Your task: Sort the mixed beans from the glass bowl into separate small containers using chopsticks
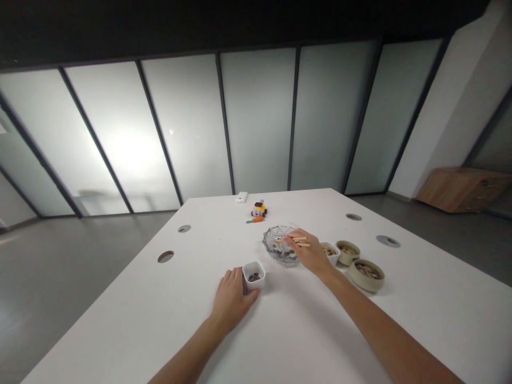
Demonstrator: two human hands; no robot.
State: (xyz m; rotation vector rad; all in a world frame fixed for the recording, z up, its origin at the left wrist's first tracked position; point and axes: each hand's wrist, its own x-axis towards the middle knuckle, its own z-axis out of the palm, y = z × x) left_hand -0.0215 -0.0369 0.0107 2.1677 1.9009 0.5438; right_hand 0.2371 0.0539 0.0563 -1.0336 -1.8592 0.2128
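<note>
My right grip (310, 249) clamps wooden chopsticks (304, 245) over a faceted glass bowl (272, 255). My left grip (232, 300) clasps a squarish white cup (256, 285).

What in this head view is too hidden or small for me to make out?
Head view:
- Glass bowl: part of its right side, behind the right hand.
- White dish: its left side, behind the same hand.
- Chopsticks: whether they pinch anything; tips too small.
- Dark pieces by the left hand: what they are; too small.
</note>
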